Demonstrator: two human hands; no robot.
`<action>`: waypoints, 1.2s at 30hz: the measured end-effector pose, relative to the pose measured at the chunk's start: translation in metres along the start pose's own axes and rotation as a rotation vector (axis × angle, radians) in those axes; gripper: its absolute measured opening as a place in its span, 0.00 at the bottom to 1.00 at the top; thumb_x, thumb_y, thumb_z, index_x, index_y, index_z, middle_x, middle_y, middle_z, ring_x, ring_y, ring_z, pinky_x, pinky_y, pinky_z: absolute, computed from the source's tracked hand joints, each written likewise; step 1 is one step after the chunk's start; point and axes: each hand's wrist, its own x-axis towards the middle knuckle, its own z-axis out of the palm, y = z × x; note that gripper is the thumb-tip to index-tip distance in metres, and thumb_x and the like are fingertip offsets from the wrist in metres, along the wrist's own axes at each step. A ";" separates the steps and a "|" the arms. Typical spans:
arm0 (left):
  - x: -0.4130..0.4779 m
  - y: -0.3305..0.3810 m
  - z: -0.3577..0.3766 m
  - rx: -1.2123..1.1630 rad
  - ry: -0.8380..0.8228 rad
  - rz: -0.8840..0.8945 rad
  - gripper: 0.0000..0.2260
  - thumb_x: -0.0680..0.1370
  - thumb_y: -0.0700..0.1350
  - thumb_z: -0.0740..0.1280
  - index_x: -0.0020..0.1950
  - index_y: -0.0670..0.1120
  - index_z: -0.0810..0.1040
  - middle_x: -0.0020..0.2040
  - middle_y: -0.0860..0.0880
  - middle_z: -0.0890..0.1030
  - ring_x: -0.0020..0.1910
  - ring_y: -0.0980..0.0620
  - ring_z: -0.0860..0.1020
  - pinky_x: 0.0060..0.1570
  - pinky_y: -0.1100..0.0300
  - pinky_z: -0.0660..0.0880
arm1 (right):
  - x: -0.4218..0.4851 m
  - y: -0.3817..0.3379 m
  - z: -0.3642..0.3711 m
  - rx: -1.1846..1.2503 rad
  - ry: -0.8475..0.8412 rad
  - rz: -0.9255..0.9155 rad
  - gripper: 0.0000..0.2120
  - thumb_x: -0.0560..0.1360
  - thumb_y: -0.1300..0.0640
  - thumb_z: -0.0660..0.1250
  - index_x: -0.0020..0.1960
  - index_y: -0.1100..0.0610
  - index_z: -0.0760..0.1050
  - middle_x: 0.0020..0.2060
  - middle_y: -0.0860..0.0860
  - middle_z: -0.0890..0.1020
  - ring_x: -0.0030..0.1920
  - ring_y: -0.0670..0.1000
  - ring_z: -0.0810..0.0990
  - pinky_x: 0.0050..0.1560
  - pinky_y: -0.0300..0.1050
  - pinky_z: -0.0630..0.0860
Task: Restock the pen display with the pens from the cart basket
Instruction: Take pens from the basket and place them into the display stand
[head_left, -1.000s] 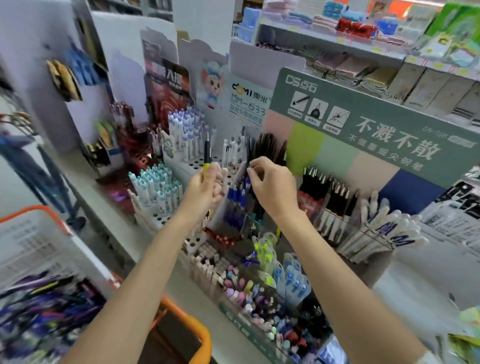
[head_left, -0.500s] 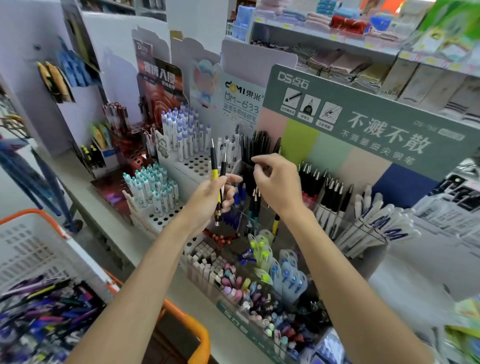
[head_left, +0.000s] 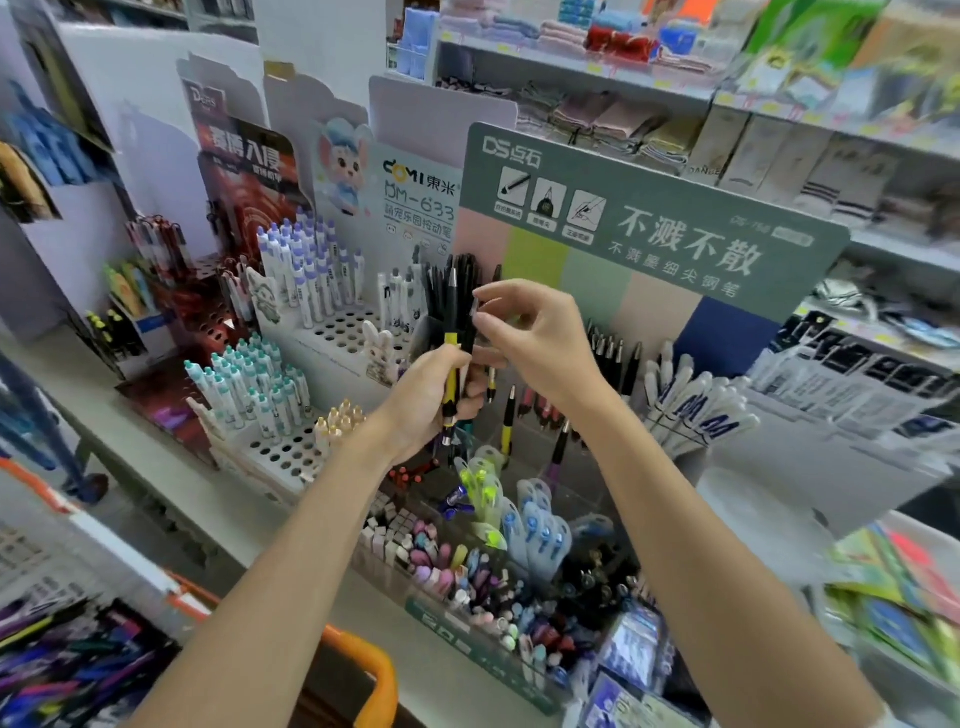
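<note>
Nearest, at the lower left, the white plastic cart basket with an orange rim (head_left: 363, 660) holds a loose heap of purple, blue and black pens (head_left: 67, 670). Beyond it, on the pale grey counter (head_left: 156, 462), a clear plastic tray (head_left: 452, 629) is packed with pastel erasers and small pens. Both bare forearms reach in above the tray. The left hand (head_left: 426, 400) is curled round a small bundle of black-and-yellow plastic pens (head_left: 451, 338), held upright, their tops standing above the fist. The right hand (head_left: 540, 343) is just beside it and slightly higher. It pinches the top end of one slim black pen (head_left: 474, 317) of that bundle between thumb and forefinger, the other fingers loosely bent. Just behind the hands is the tiered pen display with pastel back panels (head_left: 597, 291), with black pens standing in it under a grey-green header board (head_left: 675, 208). White pens with blue lettering (head_left: 696, 410) fan out to the right.
</note>
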 end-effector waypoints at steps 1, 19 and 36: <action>0.001 0.001 0.002 -0.008 0.003 0.004 0.17 0.84 0.41 0.49 0.56 0.37 0.77 0.32 0.48 0.68 0.28 0.53 0.65 0.30 0.61 0.60 | -0.001 0.000 -0.002 0.037 0.030 0.010 0.06 0.76 0.66 0.71 0.53 0.60 0.81 0.42 0.57 0.83 0.42 0.46 0.81 0.39 0.39 0.82; 0.013 0.010 0.010 0.162 0.031 0.073 0.17 0.86 0.50 0.52 0.59 0.40 0.75 0.36 0.48 0.76 0.29 0.53 0.72 0.30 0.62 0.73 | 0.005 -0.015 -0.105 -0.126 0.494 -0.146 0.09 0.74 0.65 0.72 0.53 0.58 0.80 0.40 0.49 0.82 0.40 0.44 0.81 0.47 0.38 0.79; 0.024 -0.009 0.050 -0.043 -0.181 -0.081 0.13 0.83 0.39 0.50 0.40 0.44 0.67 0.29 0.50 0.66 0.27 0.54 0.61 0.29 0.61 0.58 | -0.036 0.032 -0.116 -0.729 0.160 0.016 0.05 0.76 0.58 0.71 0.50 0.57 0.85 0.39 0.47 0.84 0.45 0.51 0.80 0.49 0.48 0.78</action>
